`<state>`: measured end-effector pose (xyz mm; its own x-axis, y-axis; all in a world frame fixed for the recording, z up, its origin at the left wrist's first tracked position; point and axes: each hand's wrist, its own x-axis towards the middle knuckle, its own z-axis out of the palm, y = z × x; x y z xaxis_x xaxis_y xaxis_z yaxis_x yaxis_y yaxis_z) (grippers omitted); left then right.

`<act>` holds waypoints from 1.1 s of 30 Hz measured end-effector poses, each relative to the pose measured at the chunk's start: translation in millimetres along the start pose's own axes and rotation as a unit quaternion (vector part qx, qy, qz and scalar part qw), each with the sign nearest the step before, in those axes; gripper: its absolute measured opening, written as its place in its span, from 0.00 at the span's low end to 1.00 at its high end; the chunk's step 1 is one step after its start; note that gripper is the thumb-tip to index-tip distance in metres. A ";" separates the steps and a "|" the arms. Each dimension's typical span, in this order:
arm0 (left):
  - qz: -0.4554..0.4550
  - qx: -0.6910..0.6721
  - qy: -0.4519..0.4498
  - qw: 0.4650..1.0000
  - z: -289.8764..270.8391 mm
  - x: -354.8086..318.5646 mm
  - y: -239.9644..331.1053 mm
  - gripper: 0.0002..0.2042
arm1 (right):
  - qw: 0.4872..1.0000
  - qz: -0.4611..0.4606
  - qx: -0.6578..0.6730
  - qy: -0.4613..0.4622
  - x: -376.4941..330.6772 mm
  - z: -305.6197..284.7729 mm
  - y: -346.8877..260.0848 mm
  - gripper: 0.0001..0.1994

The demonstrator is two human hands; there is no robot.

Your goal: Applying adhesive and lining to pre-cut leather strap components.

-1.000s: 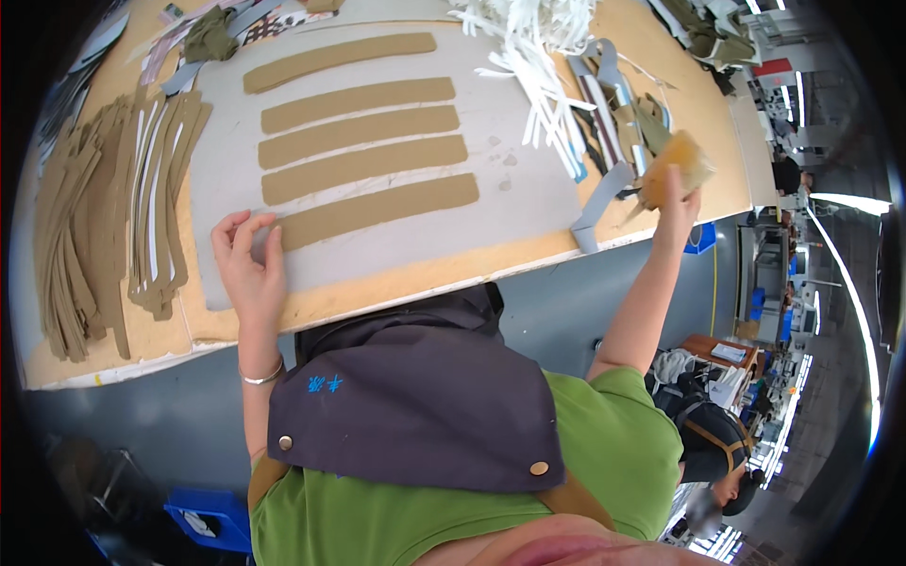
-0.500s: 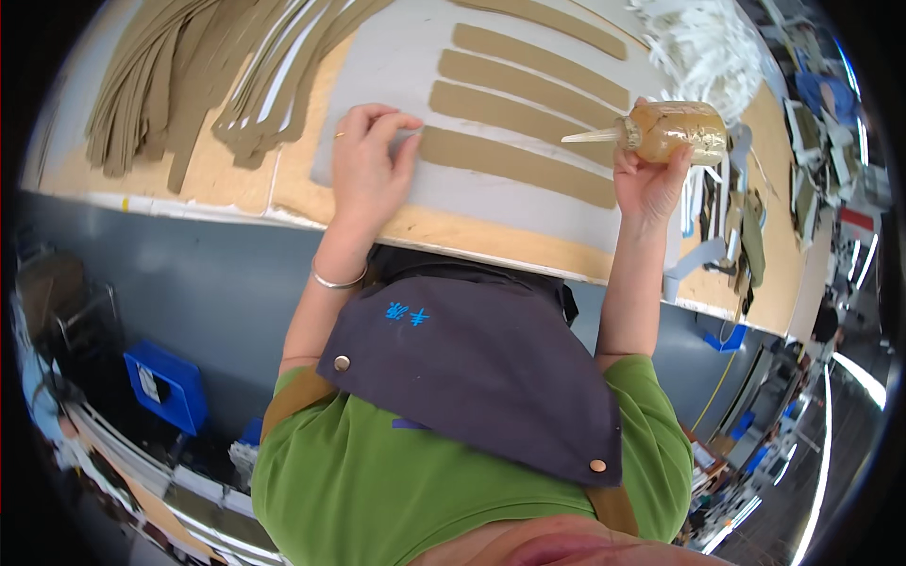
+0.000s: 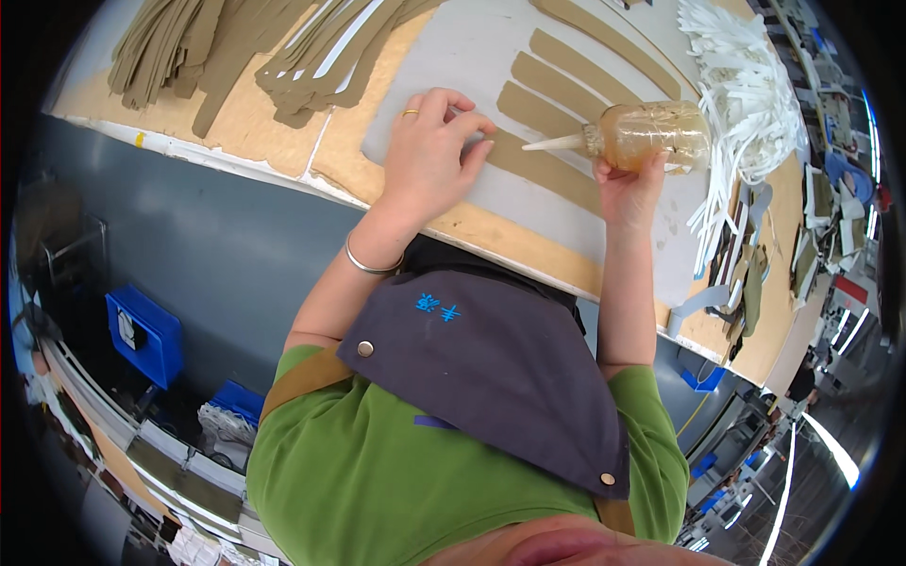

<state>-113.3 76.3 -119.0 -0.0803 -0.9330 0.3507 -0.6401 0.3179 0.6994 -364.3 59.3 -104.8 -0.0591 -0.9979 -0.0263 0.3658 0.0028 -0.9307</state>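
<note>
My right hand (image 3: 630, 189) is wrapped round a clear squeeze bottle (image 3: 651, 135) with amber contents. It lies sideways in the hand, its pale pointed nozzle (image 3: 552, 143) facing left above the nearest brown strip (image 3: 552, 179). At that strip's left end, my left hand (image 3: 434, 151) has thumb and index finger curled closely together on the strip's tip. Whether the nozzle touches the strip I cannot tell. Several more brown strips (image 3: 543, 108) lie in a row beyond it on a grey mat (image 3: 415, 85). The bottle covers parts of their right ends.
Bundles of brown strips (image 3: 321, 66) lie at the table's left. A heap of white strips (image 3: 746, 94) stands on the right, with grey and olive scraps (image 3: 746, 283) nearer me. The table's front edge (image 3: 510, 250) runs before my apron. A blue crate (image 3: 146, 335) is below left.
My right hand has carried the bottle leftward, so its nozzle is now much closer to my left hand. The left hand stays at the strip's end. The whole view has turned slightly.
</note>
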 end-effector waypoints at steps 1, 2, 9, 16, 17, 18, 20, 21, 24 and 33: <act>0.001 0.006 -0.001 1.000 -0.5 0.0 0.2 0.06 | 1.000 -0.012 -0.016 0.001 0.3 3.5 0.7 0.26; 0.003 0.012 -0.002 1.000 -1.0 0.0 0.3 0.06 | 0.999 -0.023 -0.032 0.003 0.5 7.5 1.4 0.26; 0.004 0.011 0.013 1.000 1.3 -1.0 0.7 0.04 | 0.987 -0.058 -0.147 -0.006 -2.0 32.1 5.0 0.24; -0.001 0.011 0.018 1.000 1.8 -0.8 2.2 0.04 | 0.983 -0.067 -0.170 0.003 -2.6 39.4 5.5 0.23; -0.003 0.012 0.018 1.000 1.8 -0.9 2.4 0.04 | 0.983 -0.069 -0.172 0.004 -2.9 40.7 5.4 0.23; -0.004 0.013 0.018 1.000 1.8 -0.9 2.6 0.04 | 0.982 -0.070 -0.176 0.007 -3.4 42.2 5.5 0.23; -0.007 0.012 0.017 1.000 1.5 -0.8 3.4 0.04 | 0.980 -0.073 -0.184 0.012 -4.1 44.8 5.6 0.23; -0.008 0.012 0.016 1.000 1.2 -0.7 3.7 0.04 | 0.980 -0.078 -0.184 0.007 -3.7 44.4 6.2 0.23; -0.008 0.011 0.014 1.000 1.0 -0.6 4.0 0.04 | 0.978 -0.089 -0.190 -0.006 -3.1 43.7 7.5 0.23; -0.009 0.016 0.014 1.000 0.9 -0.6 4.0 0.04 | 0.980 -0.091 -0.175 0.014 -4.5 56.5 1.9 0.21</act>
<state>-116.5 78.0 -117.0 -0.0468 -0.9335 0.3554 -0.6652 0.2946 0.6861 -310.8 60.1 -85.8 -0.1218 -0.9819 0.1453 0.0070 -0.1472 -0.9891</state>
